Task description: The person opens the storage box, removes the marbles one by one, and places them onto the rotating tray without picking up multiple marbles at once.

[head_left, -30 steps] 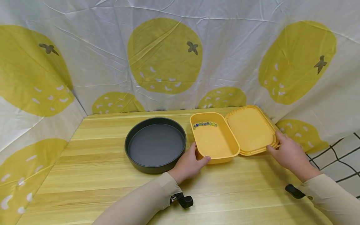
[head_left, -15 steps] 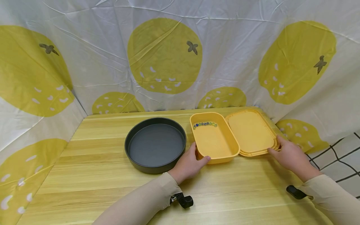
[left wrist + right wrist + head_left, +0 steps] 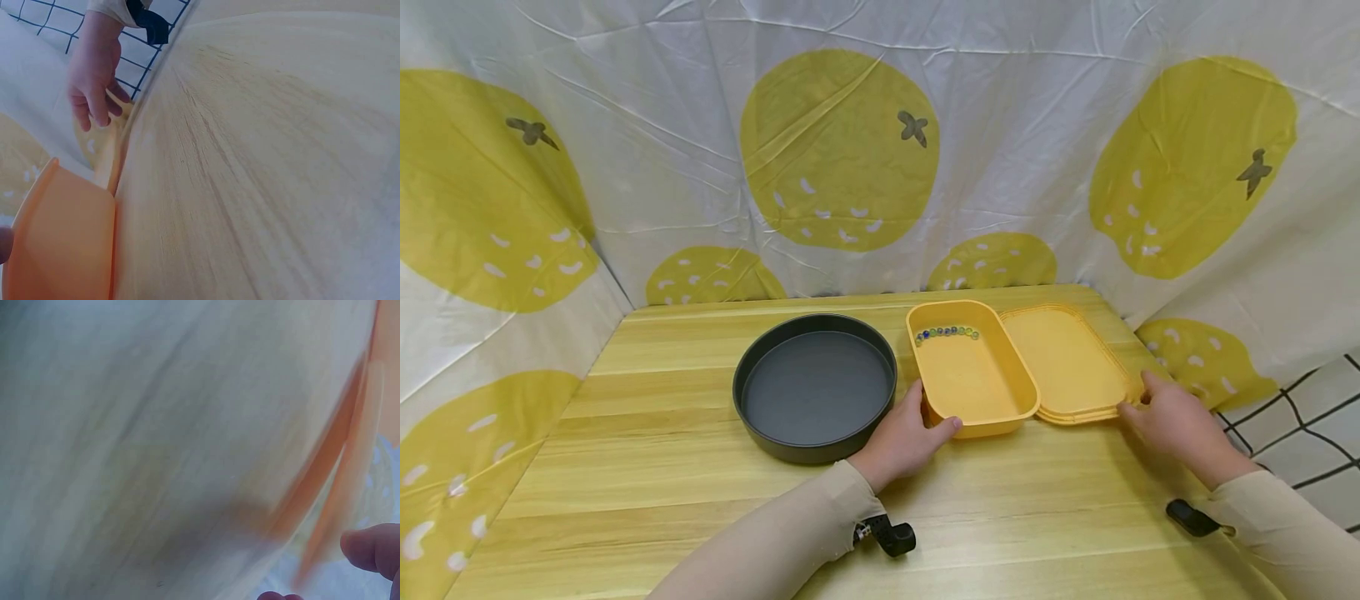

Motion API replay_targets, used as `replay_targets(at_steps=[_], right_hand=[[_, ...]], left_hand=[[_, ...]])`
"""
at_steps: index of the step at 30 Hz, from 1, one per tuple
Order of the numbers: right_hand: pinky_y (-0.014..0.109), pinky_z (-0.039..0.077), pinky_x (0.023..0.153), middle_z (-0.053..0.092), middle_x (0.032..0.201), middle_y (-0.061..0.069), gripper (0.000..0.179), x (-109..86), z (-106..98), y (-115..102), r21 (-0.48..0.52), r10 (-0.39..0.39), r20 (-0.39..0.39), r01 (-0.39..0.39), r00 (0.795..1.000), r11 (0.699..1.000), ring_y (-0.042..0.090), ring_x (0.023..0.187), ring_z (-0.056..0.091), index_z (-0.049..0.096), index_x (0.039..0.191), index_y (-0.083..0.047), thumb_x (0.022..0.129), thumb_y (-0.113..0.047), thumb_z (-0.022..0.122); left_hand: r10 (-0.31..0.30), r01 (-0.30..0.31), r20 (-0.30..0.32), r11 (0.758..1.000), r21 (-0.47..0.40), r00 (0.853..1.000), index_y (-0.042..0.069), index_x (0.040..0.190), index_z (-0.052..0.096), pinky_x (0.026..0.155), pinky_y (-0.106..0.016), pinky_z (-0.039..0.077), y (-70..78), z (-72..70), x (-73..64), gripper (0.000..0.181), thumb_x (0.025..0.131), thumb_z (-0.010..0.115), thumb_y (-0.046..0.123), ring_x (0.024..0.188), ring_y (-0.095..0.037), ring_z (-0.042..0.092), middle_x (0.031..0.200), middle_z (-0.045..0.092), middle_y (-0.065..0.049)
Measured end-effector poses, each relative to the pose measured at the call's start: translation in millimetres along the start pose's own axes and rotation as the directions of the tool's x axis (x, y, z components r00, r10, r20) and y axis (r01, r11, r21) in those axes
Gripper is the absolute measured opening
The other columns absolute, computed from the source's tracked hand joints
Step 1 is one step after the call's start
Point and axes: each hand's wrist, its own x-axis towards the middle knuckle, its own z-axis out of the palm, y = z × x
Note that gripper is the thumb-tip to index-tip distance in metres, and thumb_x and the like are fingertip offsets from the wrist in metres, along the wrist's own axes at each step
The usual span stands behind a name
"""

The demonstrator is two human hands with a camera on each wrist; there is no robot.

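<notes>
My left hand (image 3: pixel 902 437) holds the near left corner of a yellow plastic box (image 3: pixel 977 429), its thumb along the near wall and its fingers on the left side. A row of small glass marbles (image 3: pixel 946 332) lies along the box's far end. A yellow lid (image 3: pixel 1067 362) lies low to the right, its left edge overlapped by the box. Beside the lid's near right corner is my right hand (image 3: pixel 1180 425), thumb and fingers parted. In the right wrist view the thumb (image 3: pixel 372 550) stands apart from the blurred lid (image 3: pixel 340 494).
A round dark grey pan (image 3: pixel 816 387) stands left of the box, close to my left wrist. The wooden table (image 3: pixel 625 467) backs onto a lemon-printed cloth (image 3: pixel 842 150). A wire grid (image 3: pixel 1315 425) is at the right edge.
The lid has come down from a tilt to lie lower and nearer the front. My right hand has moved slightly and its fingers have come off the lid. The left hand and box stay still.
</notes>
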Motion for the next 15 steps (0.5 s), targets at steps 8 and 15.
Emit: replay_targets(at_steps=[8,15], right_hand=[[0.061,0.056,0.072,0.063,0.115,0.046,0.073,1.7,0.6,2.1,-0.043,-0.016,-0.002,0.016,1.0,0.999,0.056,0.09,0.068,0.033,0.141,0.031,0.099,-0.02,0.065],[0.069,0.052,0.083,0.057,0.125,0.049,0.075,-0.1,-1.2,-1.4,-0.057,-0.014,-0.009,0.014,1.0,0.998,0.065,0.106,0.059,0.032,0.142,0.031,0.1,-0.021,0.065]], left_hand=[[0.008,-0.008,-0.001,1.0,-0.003,1.0,0.01,0.163,0.031,0.124,-0.049,0.037,-1.3,0.4,0.5,0.081,0.101,0.068,0.047,0.146,-0.024,0.049,0.158,0.051,-0.009],[0.013,-0.013,-0.003,1.0,-0.006,1.0,0.009,0.163,0.032,0.124,-0.05,0.037,-2.2,1.2,1.5,0.08,0.101,0.068,0.046,0.146,-0.024,0.049,0.158,0.051,-0.01]])
